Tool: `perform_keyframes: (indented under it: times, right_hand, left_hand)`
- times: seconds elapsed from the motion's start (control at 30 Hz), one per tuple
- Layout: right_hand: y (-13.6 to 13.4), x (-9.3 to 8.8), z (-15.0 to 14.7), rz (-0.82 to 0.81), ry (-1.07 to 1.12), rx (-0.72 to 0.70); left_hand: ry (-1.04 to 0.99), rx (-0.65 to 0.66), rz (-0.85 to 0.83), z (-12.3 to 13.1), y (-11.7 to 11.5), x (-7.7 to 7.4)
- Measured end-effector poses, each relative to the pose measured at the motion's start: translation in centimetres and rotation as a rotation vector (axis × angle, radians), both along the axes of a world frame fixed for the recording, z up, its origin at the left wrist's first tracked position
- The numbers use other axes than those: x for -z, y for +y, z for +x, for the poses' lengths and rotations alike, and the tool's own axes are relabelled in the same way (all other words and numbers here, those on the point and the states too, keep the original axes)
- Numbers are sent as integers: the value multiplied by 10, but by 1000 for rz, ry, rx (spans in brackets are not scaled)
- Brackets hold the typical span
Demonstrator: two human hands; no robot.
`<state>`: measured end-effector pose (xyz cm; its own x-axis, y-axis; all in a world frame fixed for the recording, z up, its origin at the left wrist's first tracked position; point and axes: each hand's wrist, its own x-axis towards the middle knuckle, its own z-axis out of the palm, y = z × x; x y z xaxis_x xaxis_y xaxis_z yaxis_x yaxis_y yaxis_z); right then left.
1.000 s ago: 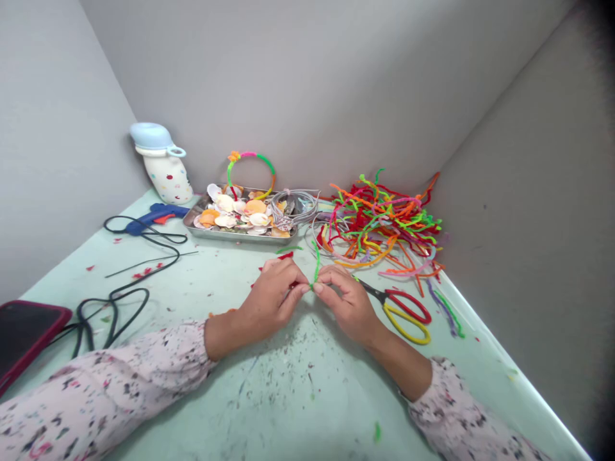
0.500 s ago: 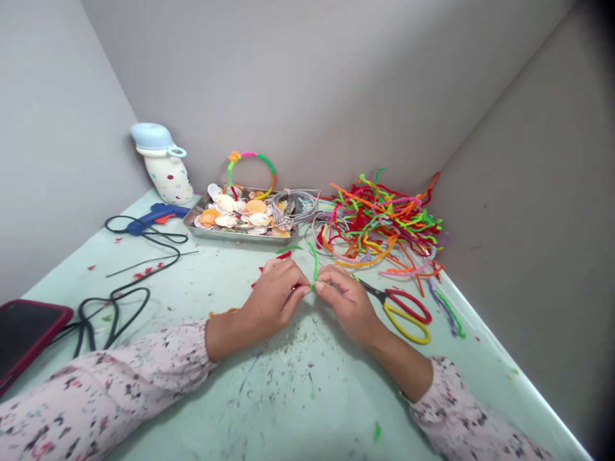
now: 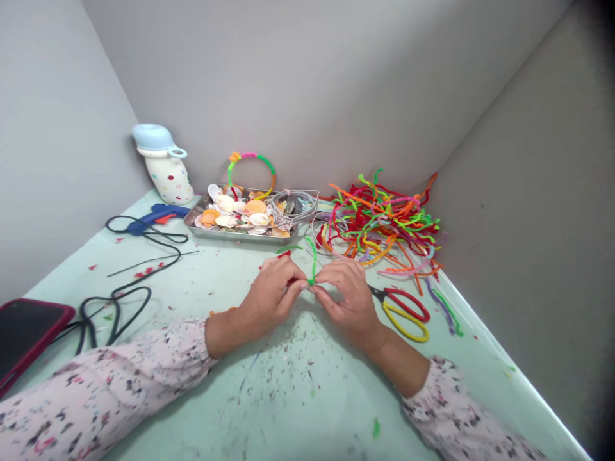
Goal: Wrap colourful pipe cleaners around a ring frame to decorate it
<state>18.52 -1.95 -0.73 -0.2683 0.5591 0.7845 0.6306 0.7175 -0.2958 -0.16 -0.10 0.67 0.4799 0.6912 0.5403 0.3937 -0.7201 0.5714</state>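
My left hand point(image 3: 271, 296) and my right hand point(image 3: 346, 296) meet fingertip to fingertip over the pale green table point(image 3: 298, 397). Both pinch a thin green pipe cleaner point(image 3: 313, 258), whose free end curves up between them. A bit of red shows under my left fingers; I cannot tell what it is. Red-and-yellow scissors point(image 3: 402, 312) lie just right of my right hand. Behind them sits a tangled pile of coloured pipe cleaners point(image 3: 384, 221).
A metal tray of shells point(image 3: 240, 218) stands at the back with a pipe-cleaner-wrapped hoop point(image 3: 250, 168) behind it. A blue glue gun point(image 3: 156, 214) with black cord, a white-and-blue bottle point(image 3: 163, 163) and a red-cased phone point(image 3: 24, 333) lie left. Grey walls enclose the table.
My right hand has turned and lifted slightly, its fingers now over the pipe cleaner's base. The green end has leaned a little to the left. Left hand hardly moved.
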Motion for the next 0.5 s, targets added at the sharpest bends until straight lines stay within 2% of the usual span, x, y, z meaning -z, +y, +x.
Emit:
perform_keyframes:
  times: [0.5]
  right_hand:
    - [1,0,0,21,-3,23]
  left_hand:
    - [-25,9,-21,0,1,1]
